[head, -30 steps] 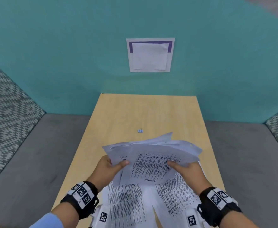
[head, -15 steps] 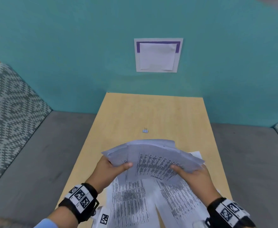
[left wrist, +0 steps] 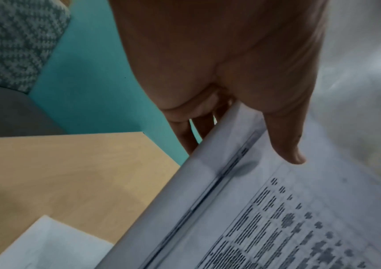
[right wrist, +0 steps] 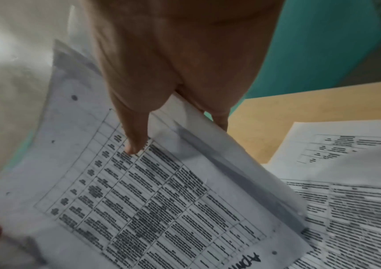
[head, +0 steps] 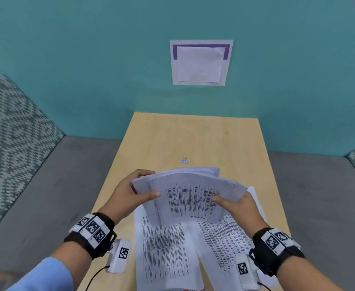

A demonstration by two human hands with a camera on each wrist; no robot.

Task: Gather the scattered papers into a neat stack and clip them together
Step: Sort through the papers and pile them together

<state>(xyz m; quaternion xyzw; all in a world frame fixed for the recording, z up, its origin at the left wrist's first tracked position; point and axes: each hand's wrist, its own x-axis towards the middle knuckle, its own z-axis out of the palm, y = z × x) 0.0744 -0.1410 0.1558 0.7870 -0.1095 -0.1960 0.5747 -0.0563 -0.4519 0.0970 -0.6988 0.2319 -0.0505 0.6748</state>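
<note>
Since the earlier frame the bundle [head: 190, 196] had been drawn tighter between the hands, its fanned corners pulled in and its top edge more nearly level, though the sheets were not yet flush.

On the desk [head: 197, 135] two or more loose sheets [head: 166, 253] lay flat under the lifted bundle, near the front edge, and these had yet to be gathered. The left hand [head: 130, 194] gripped the bundle's left edge, thumb on top and fingers curled behind; the right hand [head: 237, 204] gripped the right edge the same way, its thumb pressed on the printed table. The left wrist view was blurred, so how far the sheet edges were offset there was hard to judge.

To square it well, the grip probably needed loosening enough for sheets to slide, with the bundle stood on its long edge and tapped on bare desk clear of the loose sheets. Those sheets should likely be added before the final tapping. The clip [head: 184, 160] lay beyond the bundle, well apart from both hands, untouched.
</note>
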